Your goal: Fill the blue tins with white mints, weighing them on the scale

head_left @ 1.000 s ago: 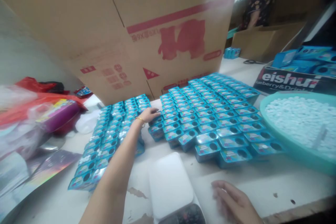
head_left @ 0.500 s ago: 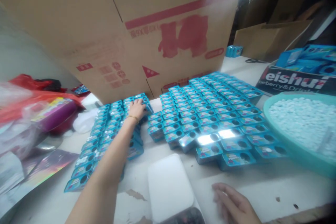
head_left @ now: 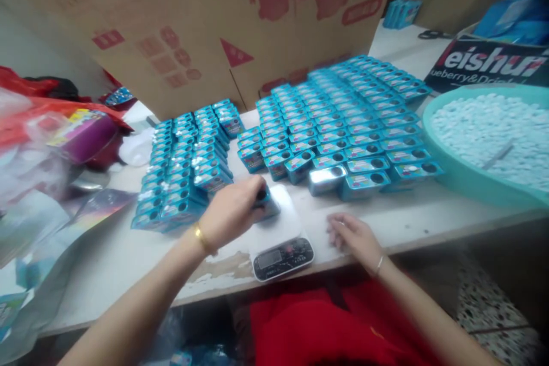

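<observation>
My left hand (head_left: 235, 206), closed, grips a small blue box (head_left: 269, 205) with a dark round spot on its top, over the plate of a white kitchen scale (head_left: 281, 223). Fingers hide part of the box, so I cannot tell whether it rests on the plate. My right hand (head_left: 354, 238) is at the table top to the right of the scale, its fingers loosely bent and apart, with nothing visible in them. Rows of like blue boxes (head_left: 175, 177) stand at the left, some with white bits on top. A larger block of blue boxes (head_left: 326, 126) stands behind the scale.
A turquoise basin (head_left: 476, 186) full of pale tablets stands at the right, with a scoop-like strip in it. Behind the boxes rises a big carton (head_left: 206, 6). A printed black box (head_left: 484, 63) and scissors (head_left: 433, 34) lie back right; bags and a purple package (head_left: 88, 137) are left.
My left hand has come back from the far left rows to the scale with a blue box. The view has tilted down. My right hand stays beside the scale.
</observation>
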